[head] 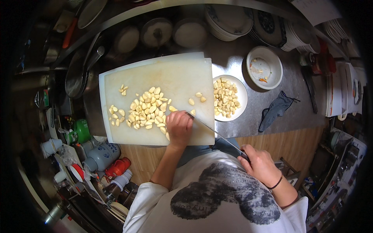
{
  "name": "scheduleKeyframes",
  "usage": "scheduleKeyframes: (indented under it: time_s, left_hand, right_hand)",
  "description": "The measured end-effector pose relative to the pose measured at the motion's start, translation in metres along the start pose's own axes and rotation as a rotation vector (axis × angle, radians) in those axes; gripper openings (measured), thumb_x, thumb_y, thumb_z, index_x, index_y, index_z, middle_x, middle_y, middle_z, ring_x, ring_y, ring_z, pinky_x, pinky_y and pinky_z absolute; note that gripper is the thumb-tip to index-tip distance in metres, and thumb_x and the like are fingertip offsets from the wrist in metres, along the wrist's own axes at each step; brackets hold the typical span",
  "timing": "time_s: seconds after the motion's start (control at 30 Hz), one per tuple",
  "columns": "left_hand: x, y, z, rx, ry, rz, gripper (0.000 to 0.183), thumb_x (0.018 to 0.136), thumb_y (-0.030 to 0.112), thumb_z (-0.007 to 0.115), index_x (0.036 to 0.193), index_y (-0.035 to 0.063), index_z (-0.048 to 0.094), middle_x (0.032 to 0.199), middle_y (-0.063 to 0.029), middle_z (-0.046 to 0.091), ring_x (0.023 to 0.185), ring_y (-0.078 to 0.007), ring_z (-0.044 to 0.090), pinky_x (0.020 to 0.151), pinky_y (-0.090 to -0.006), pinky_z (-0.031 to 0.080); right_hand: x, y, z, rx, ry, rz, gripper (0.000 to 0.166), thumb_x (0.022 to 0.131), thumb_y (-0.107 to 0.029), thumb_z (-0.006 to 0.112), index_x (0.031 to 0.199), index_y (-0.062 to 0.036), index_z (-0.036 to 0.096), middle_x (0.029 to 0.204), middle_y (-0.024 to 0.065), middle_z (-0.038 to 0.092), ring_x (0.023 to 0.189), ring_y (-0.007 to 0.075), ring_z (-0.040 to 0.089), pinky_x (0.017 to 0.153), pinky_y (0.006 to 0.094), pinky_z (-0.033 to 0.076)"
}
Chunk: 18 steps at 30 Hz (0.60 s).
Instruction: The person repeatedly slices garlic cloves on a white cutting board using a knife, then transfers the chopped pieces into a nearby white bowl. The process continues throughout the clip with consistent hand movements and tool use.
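Note:
A heap of peeled garlic cloves lies on a white plastic cutting board, with smaller groups at its left side and a few loose cloves near its right edge. My left hand rests at the heap's lower right with fingers curled down; what is under the fingers is partly hidden. In my right hand is the handle of a knife, seen nearly edge-on, its tip end beside my left fingers. A white plate with more cloves stands against the board's right edge.
A white bowl with food scraps and a dark cloth lie to the right on the metal counter. Stacked plates and round containers line the back. A ladle is at the left.

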State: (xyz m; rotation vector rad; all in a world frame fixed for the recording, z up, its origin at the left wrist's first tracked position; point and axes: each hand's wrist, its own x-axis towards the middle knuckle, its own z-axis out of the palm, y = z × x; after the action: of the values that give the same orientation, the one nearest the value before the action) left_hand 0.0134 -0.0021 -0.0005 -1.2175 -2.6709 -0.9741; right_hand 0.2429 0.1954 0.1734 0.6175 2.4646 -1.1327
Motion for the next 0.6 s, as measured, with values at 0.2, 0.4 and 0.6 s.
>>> scheduleKeyframes:
  time_s: [0.2, 0.4, 0.6]
  left_hand:
    - [0.002, 0.001, -0.003, -0.057, -0.016, 0.007, 0.009, 0.087, 0.013, 0.078, 0.095, 0.0115, 0.074, 0.103, -0.0042, 0.073, 0.102, -0.0285, 0.067, 0.092, -0.0447, 0.049]
    - [0.008, 0.003, -0.003, -0.095, 0.031, 0.043, 0.008, 0.086, 0.008, 0.079, 0.092, 0.0087, 0.073, 0.097, -0.0078, 0.073, 0.095, -0.0311, 0.066, 0.087, -0.0444, 0.051]
    - [0.017, 0.005, -0.027, 0.024, 0.071, 0.037, 0.014, 0.088, 0.008, 0.077, 0.102, 0.0076, 0.076, 0.106, -0.0075, 0.072, 0.101, -0.0300, 0.066, 0.092, -0.0431, 0.051]
  right_hand:
    - [0.014, 0.008, 0.006, 0.021, -0.078, 0.033, 0.027, 0.101, -0.021, 0.073, 0.117, -0.0028, 0.060, 0.083, 0.0260, 0.071, 0.079, 0.0484, 0.071, 0.071, 0.0551, 0.056]
    - [0.043, 0.031, 0.039, 0.196, -0.013, -0.011, 0.028, 0.102, -0.021, 0.074, 0.114, -0.0012, 0.058, 0.081, 0.0264, 0.069, 0.080, 0.0492, 0.069, 0.068, 0.0531, 0.053]
    - [0.040, 0.019, 0.050, 0.356, 0.094, 0.022, 0.025, 0.102, -0.018, 0.073, 0.114, -0.0007, 0.060, 0.082, 0.0259, 0.070, 0.079, 0.0500, 0.069, 0.068, 0.0532, 0.053]
